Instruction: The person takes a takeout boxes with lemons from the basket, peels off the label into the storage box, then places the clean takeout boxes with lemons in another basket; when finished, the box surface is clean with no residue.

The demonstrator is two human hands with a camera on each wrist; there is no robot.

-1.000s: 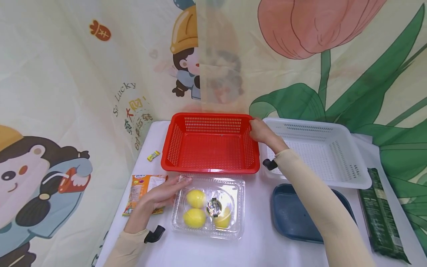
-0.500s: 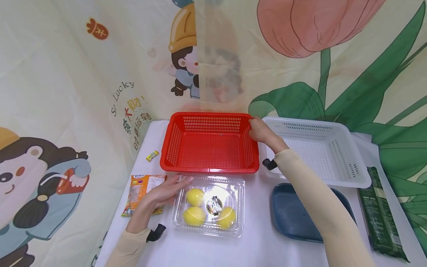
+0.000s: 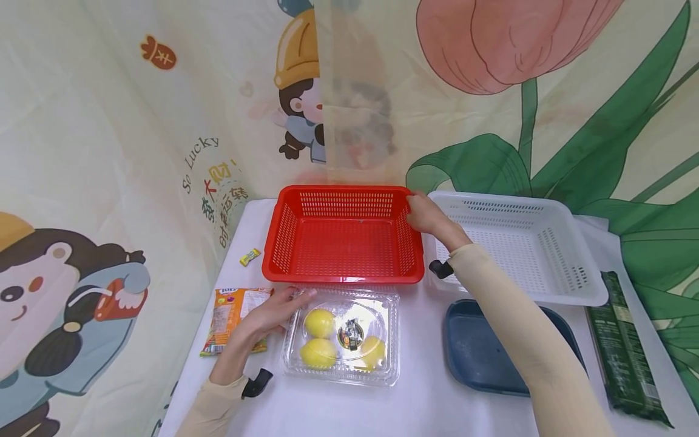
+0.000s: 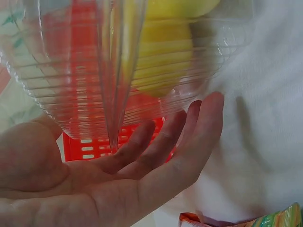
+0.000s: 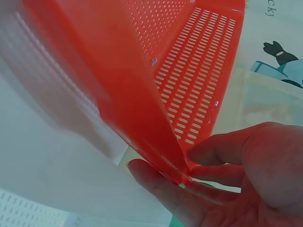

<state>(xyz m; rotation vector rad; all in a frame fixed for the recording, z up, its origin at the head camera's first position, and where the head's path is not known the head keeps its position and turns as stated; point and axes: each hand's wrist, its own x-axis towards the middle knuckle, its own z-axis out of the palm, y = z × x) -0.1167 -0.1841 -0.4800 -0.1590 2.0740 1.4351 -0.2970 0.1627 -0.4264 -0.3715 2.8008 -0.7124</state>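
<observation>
A clear plastic clamshell box [image 3: 377, 306] holding yellow lemons [image 3: 318, 353] stands on the table in front of the red basket. At its left back corner my left hand [image 3: 275, 312] holds the box, thumb over the lid edge and the other fingers curved below the rim, as the left wrist view [image 4: 142, 165] shows. My right hand [image 3: 428, 215] grips the upright red slotted basket [image 3: 349, 280] by its far right corner. In the right wrist view, the right hand's thumb and fingers pinch the basket rim [image 5: 142, 123] from both sides. No contents show in the basket.
A white basket [image 3: 568, 243] adjoins the red one on the right. Below it lies a dark blue tray [image 3: 480, 364], partly behind the right sleeve. Further right is a long green packet [image 3: 625, 352]. An orange snack bag [image 3: 226, 315] and small yellow packet [image 3: 250, 257] lie left.
Both hands keep their places on the box and the red basket. The camera view shifts slightly, and glare on the box lid changes over the lemons.
</observation>
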